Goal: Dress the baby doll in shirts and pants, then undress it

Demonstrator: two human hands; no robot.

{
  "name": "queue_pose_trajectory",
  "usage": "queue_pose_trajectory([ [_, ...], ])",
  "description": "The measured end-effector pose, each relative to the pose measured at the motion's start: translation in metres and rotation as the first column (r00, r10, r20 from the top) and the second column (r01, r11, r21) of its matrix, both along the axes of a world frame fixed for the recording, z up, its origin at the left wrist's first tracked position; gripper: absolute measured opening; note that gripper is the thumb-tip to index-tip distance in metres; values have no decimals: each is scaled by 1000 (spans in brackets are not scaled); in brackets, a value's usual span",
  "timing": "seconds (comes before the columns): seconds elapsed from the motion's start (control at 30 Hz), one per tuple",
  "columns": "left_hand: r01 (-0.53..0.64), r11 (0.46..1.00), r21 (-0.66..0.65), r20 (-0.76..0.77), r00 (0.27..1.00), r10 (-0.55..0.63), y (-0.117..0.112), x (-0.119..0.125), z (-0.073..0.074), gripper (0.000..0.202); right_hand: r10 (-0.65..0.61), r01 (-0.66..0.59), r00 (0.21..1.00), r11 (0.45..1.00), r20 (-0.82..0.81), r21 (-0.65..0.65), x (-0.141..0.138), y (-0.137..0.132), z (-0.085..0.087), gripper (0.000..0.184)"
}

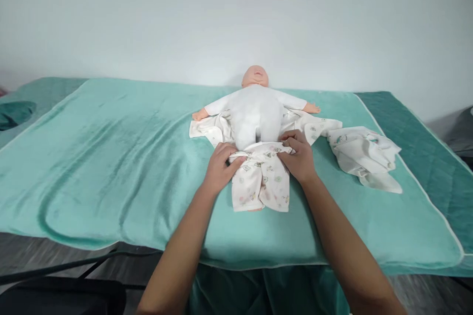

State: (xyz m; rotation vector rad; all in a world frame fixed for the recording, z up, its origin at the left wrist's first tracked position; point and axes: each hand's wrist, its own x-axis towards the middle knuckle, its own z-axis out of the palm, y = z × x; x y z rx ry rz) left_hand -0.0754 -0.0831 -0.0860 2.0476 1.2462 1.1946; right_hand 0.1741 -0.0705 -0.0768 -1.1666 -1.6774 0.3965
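Observation:
A baby doll (254, 108) with a white cloth body lies on its back, head toward the wall and arms spread out. Patterned white baby pants (260, 177) cover its legs, with the waistband around the upper thighs. My left hand (221, 165) pinches the waistband at its left side. At the right side, my right hand (298, 155) grips the same waistband, fingers closed on the cloth. Beneath the doll's arms and back spreads an open patterned baby shirt (210, 128). The doll's feet are mostly hidden by the pant legs.
A crumpled white garment (365, 157) lies on the bed to the right. The bed has a smooth teal cover (111, 167) with some wrinkles at the left. Behind it stands a pale wall (166, 19). A black seat (62, 295) is at the lower left.

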Motion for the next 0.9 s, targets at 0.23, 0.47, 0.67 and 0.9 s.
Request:
queue_pose_trajectory([
  [0.23, 43, 997, 57, -28, 999, -42, -1, 1, -3, 30, 58, -65, 998, 977, -40, -204, 5, -42, -5, 30],
  [0.47, 13, 999, 48, -87, 996, -9, -18, 1, -4, 23, 72, -93, 995, 914, -67, -395, 2, -70, -5, 35],
  [0.67, 10, 1000, 1, -87, 996, -10, -40, 1, 5, 24, 283, -245, 959, 869, 27, -431, 9, -98, 5, 77],
  [0.9, -1, 972, -236, -155, 987, -37, -69, -1, 32, 31, 204, -17, 894, 905, 399, -424, -7, -126, 29, 73],
])
